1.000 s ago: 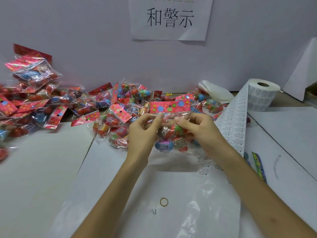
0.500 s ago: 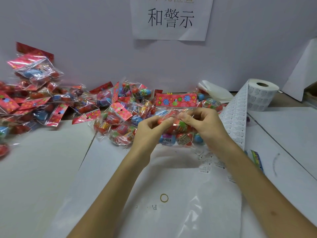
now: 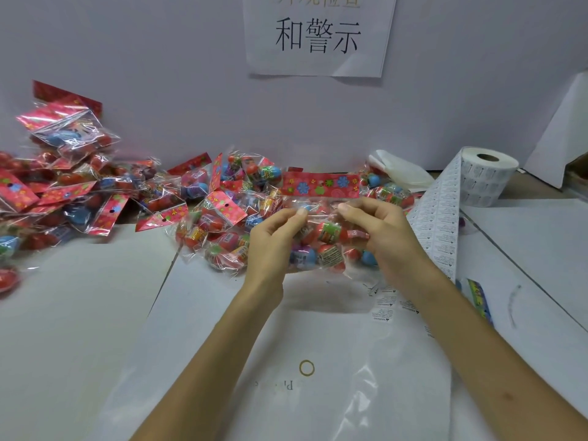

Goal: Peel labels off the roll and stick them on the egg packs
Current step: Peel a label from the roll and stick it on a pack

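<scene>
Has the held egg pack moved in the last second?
Yes. The egg pack has risen slightly in view, toward the back wall, judged against the label roll, which stayed put.

This looks like a small packing workroom. A big heap of egg packs (image 3: pixel 95 192) lies along a plain wall (image 3: pixel 159 90). A fat roll (image 3: pixel 486 183) of printed labels stands on the white table (image 3: pixel 63 313), and a long strip (image 3: pixel 439 218) of them hangs off it. A paper sign (image 3: pixel 318 33) with big printed words is stuck on the wall. A left hand (image 3: pixel 273 237) and a right hand (image 3: pixel 381 233) pinch one pack (image 3: pixel 321 186) over the table, so the work is done by hand.
</scene>
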The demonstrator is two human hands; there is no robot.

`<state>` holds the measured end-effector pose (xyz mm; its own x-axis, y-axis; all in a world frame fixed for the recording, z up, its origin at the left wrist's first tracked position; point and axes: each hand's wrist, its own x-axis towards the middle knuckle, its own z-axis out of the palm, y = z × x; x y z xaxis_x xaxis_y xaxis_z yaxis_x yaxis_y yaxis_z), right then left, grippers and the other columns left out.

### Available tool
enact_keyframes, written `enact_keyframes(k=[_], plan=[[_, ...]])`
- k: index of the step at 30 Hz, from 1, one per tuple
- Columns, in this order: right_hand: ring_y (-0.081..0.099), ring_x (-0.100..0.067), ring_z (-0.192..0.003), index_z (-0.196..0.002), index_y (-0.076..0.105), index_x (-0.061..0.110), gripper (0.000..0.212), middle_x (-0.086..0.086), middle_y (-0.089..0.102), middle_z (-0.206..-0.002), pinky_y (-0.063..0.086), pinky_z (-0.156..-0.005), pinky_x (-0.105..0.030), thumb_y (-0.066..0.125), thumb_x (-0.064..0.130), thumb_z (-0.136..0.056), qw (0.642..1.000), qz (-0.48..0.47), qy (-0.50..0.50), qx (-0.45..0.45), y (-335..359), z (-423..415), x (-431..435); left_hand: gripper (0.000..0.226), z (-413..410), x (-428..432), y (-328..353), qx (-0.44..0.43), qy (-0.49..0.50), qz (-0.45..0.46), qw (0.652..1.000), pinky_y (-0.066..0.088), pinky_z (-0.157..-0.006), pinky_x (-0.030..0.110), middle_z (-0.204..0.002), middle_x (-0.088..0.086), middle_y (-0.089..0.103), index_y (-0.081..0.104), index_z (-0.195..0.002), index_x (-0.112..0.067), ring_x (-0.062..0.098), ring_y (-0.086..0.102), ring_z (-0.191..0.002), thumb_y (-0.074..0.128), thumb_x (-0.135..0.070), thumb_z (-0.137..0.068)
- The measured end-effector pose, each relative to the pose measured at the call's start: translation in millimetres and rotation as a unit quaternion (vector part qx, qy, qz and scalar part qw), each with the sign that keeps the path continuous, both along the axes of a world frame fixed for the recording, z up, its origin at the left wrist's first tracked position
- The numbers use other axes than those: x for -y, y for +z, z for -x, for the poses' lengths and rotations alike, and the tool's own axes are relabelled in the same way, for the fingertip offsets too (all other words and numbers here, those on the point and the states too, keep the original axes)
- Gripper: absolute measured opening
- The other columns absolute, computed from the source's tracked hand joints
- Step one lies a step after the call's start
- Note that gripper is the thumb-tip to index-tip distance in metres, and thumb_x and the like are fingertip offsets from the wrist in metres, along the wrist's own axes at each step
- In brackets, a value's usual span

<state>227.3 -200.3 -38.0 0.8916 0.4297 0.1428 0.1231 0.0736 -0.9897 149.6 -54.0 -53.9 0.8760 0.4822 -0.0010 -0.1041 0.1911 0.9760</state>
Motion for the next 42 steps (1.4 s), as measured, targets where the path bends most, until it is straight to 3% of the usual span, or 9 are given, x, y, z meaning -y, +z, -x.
enact_keyframes(k=[4, 8, 11, 15, 24, 31, 37, 41, 42], plan=[[0.07, -0.008, -0.073, -0.083, 0.074, 0.014, 0.014, 0.003, 0.073, -0.077, 0.055, -0.057, -0.022, 0.068, 0.018, -0.096, 1.0, 0.0, -0.016, 0.009, 0, -1, 0, 0.027, -1, 1, 2, 0.001, 0.012, 0.004, 1.0, 0.061, -0.067, 0.032, -0.081, -0.012, 0.077, 0.079, -0.076, -0.034, 0.015, 0.073, -0.09, 0.063, -0.031, -0.099], [0.066, -0.011, -0.076, -0.102, 0.073, 0.013, 0.027, 0.003, 0.07, -0.085, 0.055, -0.062, -0.026, 0.059, 0.036, -0.1, 0.998, -0.002, 0.032, -0.052, 0, -3, -3, 0.026, 0, -3, 2, 0.005, 0.037, 0.052, 0.998, 0.062, -0.073, 0.041, -0.08, -0.007, 0.076, 0.08, -0.079, -0.031, 0.021, 0.073, -0.092, 0.064, -0.027, -0.099], [0.067, -0.016, -0.072, -0.092, 0.073, 0.013, 0.029, -0.004, 0.07, -0.083, 0.055, -0.062, -0.028, 0.062, 0.039, -0.097, 0.996, 0.02, 0.066, -0.055, 1, -3, -1, 0.015, 0, -10, 3, 0.005, 0.071, 0.088, 0.994, 0.061, -0.08, 0.046, -0.086, -0.001, 0.074, 0.075, -0.095, -0.022, 0.024, 0.073, -0.09, 0.063, -0.031, -0.1], [0.069, -0.017, -0.078, -0.087, 0.075, 0.018, 0.017, -0.006, 0.072, -0.086, 0.058, -0.066, -0.027, 0.077, 0.034, -0.085, 0.993, 0.071, 0.09, -0.023, -1, -2, 1, 0.018, 0, -13, 4, 0.013, 0.075, 0.109, 0.991, 0.06, -0.088, 0.053, -0.096, 0.004, 0.075, 0.072, -0.091, -0.023, 0.026, 0.076, -0.093, 0.061, -0.033, -0.101], [0.066, -0.021, -0.082, -0.073, 0.073, 0.023, 0.02, -0.008, 0.071, -0.085, 0.057, -0.075, -0.034, 0.07, 0.019, -0.093, 0.993, 0.078, 0.084, 0.016, -6, -1, -2, 0.028, 2, -15, 7, 0.014, 0.066, 0.134, 0.989, 0.059, -0.088, 0.056, -0.112, 0.015, 0.075, 0.07, -0.112, -0.012, 0.033, 0.075, -0.1, 0.056, -0.035, -0.103], [0.066, -0.011, -0.075, -0.082, 0.064, 0.014, 0.021, -0.003, 0.064, -0.081, 0.061, -0.072, -0.032, 0.059, 0.021, -0.101, 0.987, 0.127, 0.1, 0.018, -8, -1, -3, 0.028, 2, -13, 7, 0.012, 0.081, 0.126, 0.989, 0.062, -0.084, 0.049, -0.107, 0.014, 0.076, 0.072, -0.112, -0.012, 0.031, 0.075, -0.101, 0.056, -0.033, -0.103], [0.068, -0.026, -0.08, -0.079, 0.054, 0.012, 0.026, -0.009, 0.064, -0.079, 0.059, -0.067, -0.032, 0.051, 0.013, -0.105, 0.982, 0.129, 0.134, 0.025, -8, 1, -4, 0.028, -1, -16, 4, 0.015, 0.086, 0.098, 0.991, 0.063, -0.066, 0.037, -0.092, 0.008, 0.077, 0.072, -0.096, -0.013, 0.024, 0.077, -0.084, 0.055, -0.034, -0.104], [0.059, -0.035, -0.088, -0.068, 0.055, 0.019, 0.036, -0.031, 0.06, -0.099, 0.058, -0.079, -0.06, 0.049, 0.007, -0.102, 0.988, 0.109, 0.105, 0.038, -6, 3, -8, 0.029, -3, -21, 3, 0.022, 0.096, 0.068, 0.993, 0.062, -0.058, 0.029, -0.077, -0.004, 0.076, 0.071, -0.085, -0.017, 0.013, 0.075, -0.072, 0.055, -0.03, -0.105], [0.062, -0.035, -0.087, -0.065, 0.056, 0.023, 0.04, -0.026, 0.064, -0.102, 0.058, -0.077, -0.06, 0.049, 0.007, -0.101, 0.989, 0.101, 0.098, 0.04, -5, 4, -8, 0.029, -3, -20, 3, 0.021, 0.094, 0.059, 0.994, 0.062, -0.058, 0.029, -0.079, -0.003, 0.076, 0.072, -0.085, -0.017, 0.014, 0.076, -0.074, 0.055, -0.03, -0.105]])
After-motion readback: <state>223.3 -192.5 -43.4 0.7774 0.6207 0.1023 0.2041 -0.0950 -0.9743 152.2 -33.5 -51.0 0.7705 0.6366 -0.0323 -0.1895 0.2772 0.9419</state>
